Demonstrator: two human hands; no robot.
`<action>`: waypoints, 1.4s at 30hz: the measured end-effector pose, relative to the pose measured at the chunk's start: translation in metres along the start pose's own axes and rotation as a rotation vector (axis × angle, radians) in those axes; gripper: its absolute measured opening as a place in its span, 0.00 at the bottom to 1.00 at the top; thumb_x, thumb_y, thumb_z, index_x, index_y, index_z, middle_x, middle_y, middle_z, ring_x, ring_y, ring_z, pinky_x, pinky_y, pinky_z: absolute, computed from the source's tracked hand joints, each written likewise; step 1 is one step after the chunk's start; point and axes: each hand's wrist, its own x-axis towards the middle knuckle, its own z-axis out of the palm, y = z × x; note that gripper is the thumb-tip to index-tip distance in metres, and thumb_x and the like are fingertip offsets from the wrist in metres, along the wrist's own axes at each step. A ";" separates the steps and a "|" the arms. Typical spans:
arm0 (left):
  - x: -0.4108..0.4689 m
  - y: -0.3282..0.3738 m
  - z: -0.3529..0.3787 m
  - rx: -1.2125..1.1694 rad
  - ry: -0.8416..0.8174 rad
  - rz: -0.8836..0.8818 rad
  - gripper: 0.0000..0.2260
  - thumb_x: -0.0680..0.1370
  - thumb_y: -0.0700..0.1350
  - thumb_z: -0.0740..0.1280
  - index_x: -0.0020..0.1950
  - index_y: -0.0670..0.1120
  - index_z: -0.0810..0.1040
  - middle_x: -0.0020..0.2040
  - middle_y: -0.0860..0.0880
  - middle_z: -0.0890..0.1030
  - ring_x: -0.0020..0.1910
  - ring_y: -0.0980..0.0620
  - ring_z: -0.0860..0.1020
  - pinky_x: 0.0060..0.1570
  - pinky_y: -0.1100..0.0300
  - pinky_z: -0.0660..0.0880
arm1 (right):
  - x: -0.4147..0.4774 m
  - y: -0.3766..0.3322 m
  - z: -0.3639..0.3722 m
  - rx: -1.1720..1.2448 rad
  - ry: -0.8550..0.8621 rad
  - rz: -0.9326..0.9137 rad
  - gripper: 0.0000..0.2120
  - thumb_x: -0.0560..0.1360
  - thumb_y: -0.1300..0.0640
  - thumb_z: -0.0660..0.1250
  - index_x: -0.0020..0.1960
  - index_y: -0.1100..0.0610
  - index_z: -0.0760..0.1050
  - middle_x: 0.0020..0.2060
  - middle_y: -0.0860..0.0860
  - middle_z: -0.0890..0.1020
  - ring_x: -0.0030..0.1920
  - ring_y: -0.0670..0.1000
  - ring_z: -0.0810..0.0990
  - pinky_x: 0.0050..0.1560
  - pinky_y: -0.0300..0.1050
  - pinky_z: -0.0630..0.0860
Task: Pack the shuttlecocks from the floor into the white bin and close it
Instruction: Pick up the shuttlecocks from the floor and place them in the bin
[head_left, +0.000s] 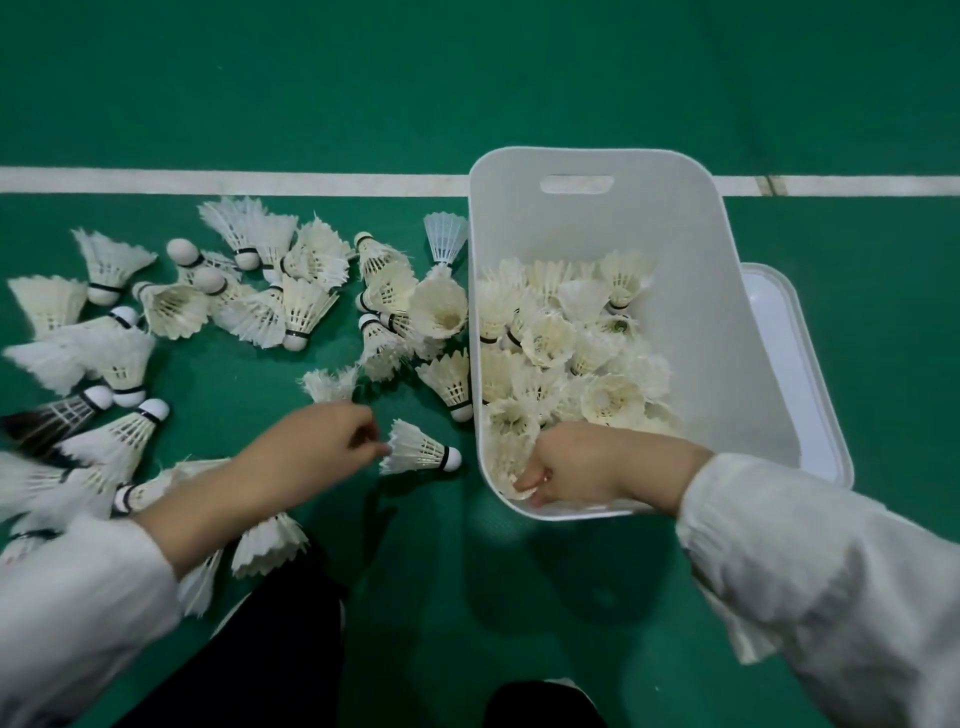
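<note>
Several white feather shuttlecocks (260, 301) lie scattered on the green floor left of the white bin (727, 291). The bin is open, and a heap of shuttlecocks (571, 358) covers its bottom. My left hand (317, 441) pinches the feather edge of one shuttlecock (423, 454), cork pointing right, just left of the bin; its shadow falls on the floor below it. My right hand (587, 462) reaches into the bin's near left corner, its fingers curled round a shuttlecock (511, 467) there.
The bin's white lid (795, 364) lies on the floor behind the bin's right side, partly hidden by it. A white court line (234, 182) runs across beyond the pile. My dark trouser legs (291, 649) fill the near middle. One dark-feathered shuttlecock (52, 415) lies at far left.
</note>
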 end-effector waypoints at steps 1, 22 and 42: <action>0.002 0.000 0.012 0.028 -0.007 -0.009 0.15 0.76 0.56 0.63 0.53 0.47 0.76 0.50 0.49 0.79 0.47 0.51 0.77 0.48 0.58 0.73 | 0.006 0.002 0.001 -0.023 -0.001 -0.002 0.13 0.76 0.53 0.64 0.58 0.56 0.79 0.54 0.53 0.83 0.52 0.54 0.80 0.58 0.49 0.75; -0.043 -0.022 -0.007 -0.312 0.357 0.317 0.02 0.76 0.41 0.65 0.48 0.45 0.76 0.43 0.51 0.78 0.42 0.52 0.76 0.41 0.63 0.70 | -0.020 -0.125 -0.059 0.132 0.633 -0.303 0.19 0.75 0.61 0.62 0.66 0.52 0.68 0.62 0.48 0.72 0.50 0.43 0.72 0.55 0.36 0.68; -0.088 -0.208 -0.006 -0.240 0.396 -0.722 0.20 0.76 0.61 0.59 0.41 0.45 0.76 0.35 0.46 0.79 0.37 0.45 0.77 0.36 0.56 0.72 | 0.135 -0.192 -0.016 0.175 0.631 -0.163 0.12 0.78 0.56 0.60 0.52 0.59 0.81 0.47 0.55 0.79 0.51 0.56 0.74 0.51 0.45 0.69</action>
